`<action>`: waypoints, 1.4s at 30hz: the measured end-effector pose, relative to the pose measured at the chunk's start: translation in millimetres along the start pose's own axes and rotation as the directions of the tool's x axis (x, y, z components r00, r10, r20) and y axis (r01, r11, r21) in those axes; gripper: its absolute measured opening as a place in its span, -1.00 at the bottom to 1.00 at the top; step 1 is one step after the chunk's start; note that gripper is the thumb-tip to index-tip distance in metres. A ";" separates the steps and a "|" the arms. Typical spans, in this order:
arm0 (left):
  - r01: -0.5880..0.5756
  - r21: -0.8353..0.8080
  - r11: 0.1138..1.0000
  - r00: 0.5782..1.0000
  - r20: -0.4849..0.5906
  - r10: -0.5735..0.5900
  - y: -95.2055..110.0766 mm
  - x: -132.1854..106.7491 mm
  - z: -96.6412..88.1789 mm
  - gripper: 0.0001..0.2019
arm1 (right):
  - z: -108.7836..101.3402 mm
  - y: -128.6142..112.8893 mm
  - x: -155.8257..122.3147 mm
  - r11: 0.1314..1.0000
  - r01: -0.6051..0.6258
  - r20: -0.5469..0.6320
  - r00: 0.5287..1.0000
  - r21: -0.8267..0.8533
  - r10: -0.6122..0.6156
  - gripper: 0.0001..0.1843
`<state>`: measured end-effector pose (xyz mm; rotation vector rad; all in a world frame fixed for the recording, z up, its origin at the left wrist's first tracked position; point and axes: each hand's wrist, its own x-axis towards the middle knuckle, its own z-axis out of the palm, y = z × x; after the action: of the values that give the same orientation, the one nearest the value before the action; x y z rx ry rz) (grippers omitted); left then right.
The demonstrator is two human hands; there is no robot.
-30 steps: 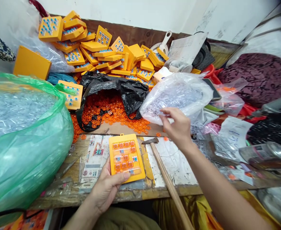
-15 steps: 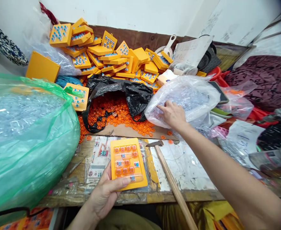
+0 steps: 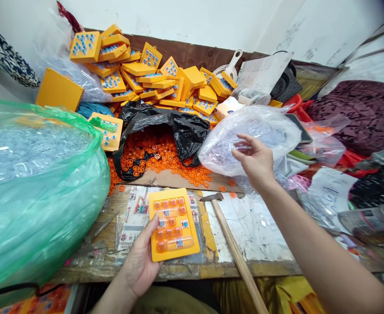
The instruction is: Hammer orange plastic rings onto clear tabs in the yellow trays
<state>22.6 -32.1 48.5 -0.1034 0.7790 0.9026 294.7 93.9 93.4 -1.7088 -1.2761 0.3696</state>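
Observation:
My left hand [image 3: 142, 253] grips a yellow panel [image 3: 192, 246] by its left edge, thumb on the face. Rows of clear and orange caps cover the panel, some long; blue-and-white parts show in a few places. Raised over a white plastic bag [image 3: 208, 150] of small clear pieces is my right hand [image 3: 255, 159]. Its fingers are bent but apart, and I see nothing between them. Beyond the panel, a black plastic bag [image 3: 165, 115] spills many small orange rings [image 3: 165, 163] onto brown cardboard.
A wooden-handled hammer [image 3: 231, 242] lies right of the panel, its handle past the bench edge. At left bulges a green bag [image 3: 48, 235] of clear pieces. Yellow panels [image 3: 139, 69] are heaped against the back wall. A metal can [image 3: 371, 220] lies at right.
My right hand has drawn back to the right and its fingers have spread. The left thumb has shifted from the panel's bottom to its left side.

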 end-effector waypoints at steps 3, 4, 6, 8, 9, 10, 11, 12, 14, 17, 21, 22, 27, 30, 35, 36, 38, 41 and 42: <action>-0.020 0.025 0.999 0.999 -0.024 0.021 1.1 1.8 5.1 -0.52 | 9.2 -10.5 -55.0 0.943 -0.189 0.180 0.973 0.273 0.142 -0.49; -0.030 0.037 0.999 0.999 -0.033 0.032 1.3 2.2 6.8 -0.52 | 13.6 -13.1 -74.9 0.909 -0.253 0.250 0.953 0.330 0.174 -0.51; -0.058 0.056 0.997 0.997 -0.042 0.060 0.7 2.5 9.4 -0.53 | 22.5 -16.8 -110.6 0.836 -0.365 0.342 0.911 0.411 0.230 -0.56; -0.091 0.070 0.993 0.995 -0.040 0.094 -1.2 2.6 10.5 -0.53 | 29.9 -20.2 -136.8 0.760 -0.446 0.377 0.882 0.474 0.283 -0.59; -0.111 0.078 0.991 0.993 -0.034 0.114 -2.7 2.7 10.3 -0.54 | 32.7 -22.3 -146.0 0.724 -0.475 0.384 0.871 0.501 0.306 -0.60; -0.130 0.085 0.988 0.991 -0.028 0.133 -4.5 2.8 9.7 -0.54 | 35.0 -24.8 -153.0 0.692 -0.497 0.387 0.862 0.524 0.327 -0.61; -0.150 0.093 0.984 0.988 -0.020 0.152 -6.7 3.0 8.9 -0.53 | 36.9 -27.5 -158.4 0.665 -0.514 0.390 0.854 0.541 0.343 -0.60; -0.170 0.101 0.980 0.985 -0.009 0.172 -9.0 3.3 8.1 -0.52 | 38.4 -30.3 -162.6 0.645 -0.525 0.390 0.849 0.555 0.356 -0.61; -0.215 0.124 0.969 0.976 0.016 0.215 -13.9 3.8 6.8 -0.48 | 41.4 -34.9 -169.3 0.626 -0.524 0.364 0.852 0.578 0.377 -0.63; -0.285 0.167 0.944 0.958 0.056 0.280 -21.3 4.5 7.1 -0.46 | 47.0 -37.2 -178.9 0.634 -0.505 0.297 0.861 0.585 0.412 -0.63; -0.390 0.212 0.896 0.921 0.078 0.382 -33.6 5.4 7.0 -0.50 | 56.6 -35.4 -192.0 0.626 -0.494 0.211 0.856 0.604 0.472 -0.70; -0.412 0.231 0.881 0.911 0.071 0.407 -37.3 5.5 5.8 -0.50 | 58.8 -35.8 -194.6 0.613 -0.486 0.186 0.853 0.623 0.487 -0.71; -0.499 0.389 0.775 0.848 0.036 0.528 -52.9 5.3 -3.0 -0.49 | 64.4 -45.7 -200.2 0.452 -0.513 0.205 0.795 0.730 0.572 -0.67; -0.525 0.443 0.726 0.825 0.055 0.563 -54.3 4.4 -3.8 -0.51 | 63.6 -51.3 -200.8 0.329 -0.551 0.291 0.755 0.767 0.588 -0.66; -0.517 0.487 0.704 0.823 0.055 0.565 -49.7 2.7 0.6 -0.49 | 62.7 -49.8 -202.3 0.176 -0.576 0.378 0.706 0.798 0.599 -0.63; -0.515 0.493 0.702 0.823 0.056 0.565 -49.2 2.6 1.4 -0.50 | 62.9 -49.1 -202.6 0.150 -0.580 0.390 0.696 0.801 0.603 -0.62; -0.510 0.495 0.703 0.826 0.053 0.561 -49.0 2.6 2.7 -0.50 | 63.7 -48.1 -203.0 0.110 -0.580 0.407 0.682 0.807 0.608 -0.61; -0.503 0.457 0.733 0.828 0.012 0.561 -50.1 3.4 3.7 -0.47 | 65.0 -47.5 -203.7 0.080 -0.572 0.416 0.678 0.816 0.606 -0.62; -0.501 0.443 0.743 0.830 0.002 0.558 -50.6 3.7 3.5 -0.47 | 65.4 -47.2 -204.1 0.077 -0.570 0.416 0.679 0.818 0.604 -0.63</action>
<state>63.3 -60.4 36.9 0.4823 1.1474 1.2517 137.2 -49.8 41.2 -1.0450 -0.0290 1.2896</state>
